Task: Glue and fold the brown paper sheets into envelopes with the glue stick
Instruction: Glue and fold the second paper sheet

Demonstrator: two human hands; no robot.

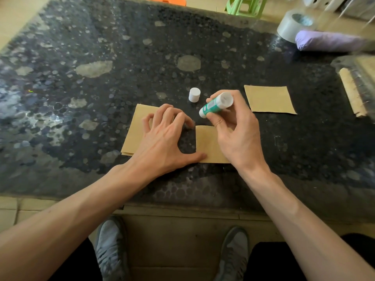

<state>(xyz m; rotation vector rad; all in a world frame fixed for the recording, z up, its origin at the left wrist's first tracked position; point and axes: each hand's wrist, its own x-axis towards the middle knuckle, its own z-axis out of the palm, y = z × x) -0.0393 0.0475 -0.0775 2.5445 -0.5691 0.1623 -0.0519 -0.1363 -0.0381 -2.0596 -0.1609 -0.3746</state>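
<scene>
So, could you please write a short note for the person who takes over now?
Left hand: spread, fingers on the paper stack, thumb on the middle sheet.
Right hand: grips the glue stick over that sheet; the cap stands on the table.
Another brown piece lies apart at the right; finished or not, unclear.
Done: cap off. Left: glue and fold.

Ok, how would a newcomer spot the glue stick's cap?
On the dark speckled table, look just beyond the left hand. The cap stands on bare tabletop, just left of the glue stick in the right hand. It is a small plain white cylinder; its neighbours are flat brown sheets.
</scene>
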